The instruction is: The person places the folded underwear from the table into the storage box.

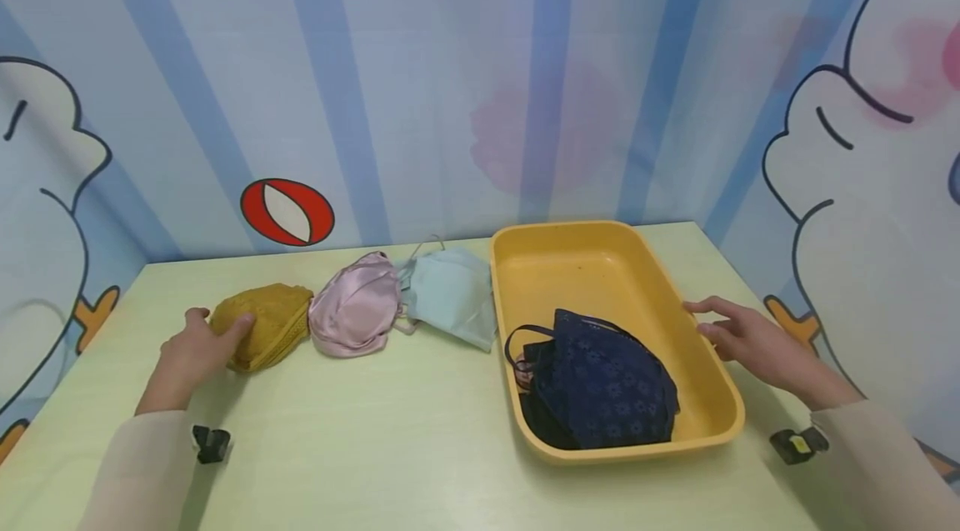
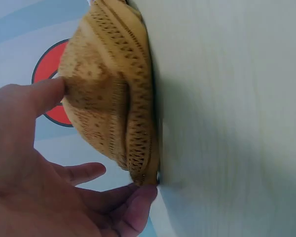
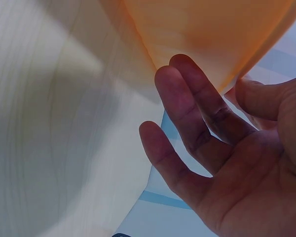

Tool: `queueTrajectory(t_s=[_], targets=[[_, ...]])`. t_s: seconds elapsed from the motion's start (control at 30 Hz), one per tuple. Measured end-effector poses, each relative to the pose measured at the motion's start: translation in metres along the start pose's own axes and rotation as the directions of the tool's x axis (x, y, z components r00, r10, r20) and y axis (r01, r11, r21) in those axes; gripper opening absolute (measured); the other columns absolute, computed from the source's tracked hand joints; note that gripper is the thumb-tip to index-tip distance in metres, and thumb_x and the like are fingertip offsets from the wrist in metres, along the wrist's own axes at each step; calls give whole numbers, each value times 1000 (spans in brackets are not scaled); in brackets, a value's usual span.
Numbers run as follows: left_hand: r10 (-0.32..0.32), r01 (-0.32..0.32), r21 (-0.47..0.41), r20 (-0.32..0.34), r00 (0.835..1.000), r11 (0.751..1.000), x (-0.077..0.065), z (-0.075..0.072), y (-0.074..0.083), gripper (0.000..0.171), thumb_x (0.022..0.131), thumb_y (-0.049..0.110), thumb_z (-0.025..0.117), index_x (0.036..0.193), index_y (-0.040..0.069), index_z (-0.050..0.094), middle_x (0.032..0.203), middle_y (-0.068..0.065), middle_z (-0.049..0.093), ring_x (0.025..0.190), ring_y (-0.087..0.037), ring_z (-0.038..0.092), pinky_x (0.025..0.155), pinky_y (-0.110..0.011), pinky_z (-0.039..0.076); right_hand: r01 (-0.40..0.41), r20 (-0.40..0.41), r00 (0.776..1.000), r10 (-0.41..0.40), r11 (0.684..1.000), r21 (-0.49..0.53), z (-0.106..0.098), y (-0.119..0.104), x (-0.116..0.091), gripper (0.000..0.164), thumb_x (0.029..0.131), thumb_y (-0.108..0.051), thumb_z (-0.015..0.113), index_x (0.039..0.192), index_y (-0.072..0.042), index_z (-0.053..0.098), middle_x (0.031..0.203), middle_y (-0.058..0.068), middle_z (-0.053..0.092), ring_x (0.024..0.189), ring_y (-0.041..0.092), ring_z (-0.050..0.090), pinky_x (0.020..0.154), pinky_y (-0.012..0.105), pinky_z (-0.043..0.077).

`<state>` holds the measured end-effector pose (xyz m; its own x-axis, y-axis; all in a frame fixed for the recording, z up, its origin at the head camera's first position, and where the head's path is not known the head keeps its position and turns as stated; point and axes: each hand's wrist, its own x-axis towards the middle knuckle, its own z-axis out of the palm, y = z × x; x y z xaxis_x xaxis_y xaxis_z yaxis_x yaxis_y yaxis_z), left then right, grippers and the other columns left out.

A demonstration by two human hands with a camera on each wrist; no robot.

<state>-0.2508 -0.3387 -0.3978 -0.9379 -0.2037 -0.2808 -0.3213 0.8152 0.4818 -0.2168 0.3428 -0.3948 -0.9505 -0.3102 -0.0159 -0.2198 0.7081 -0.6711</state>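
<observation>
A mustard-yellow bra (image 1: 273,318) with lace trim lies folded at the left of the table. My left hand (image 1: 197,345) is at its left end. In the left wrist view the thumb (image 2: 49,94) touches the cup, one finger stays apart from the cloth, and other fingertips meet the lower edge. My right hand (image 1: 757,345) is at the right side of a yellow tray (image 1: 731,406); its fingers (image 3: 175,94) are fairly straight and spread beside the outer wall. Inside the tray's near half lies a navy, flower-patterned bra (image 1: 611,385) on darker cloth.
A pink satin folded garment (image 1: 356,306) lies between the mustard bra and a pale blue folded garment (image 1: 452,291) with thin straps. The pale blue one touches the tray's left side. A striped cloth backdrop (image 1: 435,97) stands behind the pale table (image 1: 360,448).
</observation>
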Motion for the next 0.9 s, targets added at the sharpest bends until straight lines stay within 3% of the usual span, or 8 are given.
queueTrajectory(t_s=[0.37,0.5,0.67,0.9], targets=[[6,-6,-37,-16,1000,999,8,5,-2,101,91,61,40,139,-18,0,131,-49,20,119,-59,28,92,-64,32,-17,26,1000,16,1000,23,-3,-4,0,46,101,-23,47,140,0,40,118,26,59,81,17,66,71,39,54],[16,-21,-57,-76,997,998,7,7,-1,95,92,55,47,141,-15,4,132,-47,23,117,-56,33,93,-63,33,-18,36,999,17,999,34,-3,-3,0,46,101,-23,46,140,0,39,119,26,58,83,19,66,72,40,54],[71,-86,-74,-183,981,994,4,6,3,83,94,39,55,143,-11,10,134,-44,27,115,-54,36,92,-63,34,-20,35,999,19,999,39,-3,-2,0,46,101,-24,46,140,0,39,120,28,57,85,21,66,72,41,54],[146,-176,-94,-266,953,980,0,1,7,70,95,19,56,145,-6,14,137,-42,25,118,-56,33,91,-65,32,-31,25,999,31,999,22,-3,-2,1,45,101,-23,47,139,-1,40,120,27,57,86,22,66,73,41,53]])
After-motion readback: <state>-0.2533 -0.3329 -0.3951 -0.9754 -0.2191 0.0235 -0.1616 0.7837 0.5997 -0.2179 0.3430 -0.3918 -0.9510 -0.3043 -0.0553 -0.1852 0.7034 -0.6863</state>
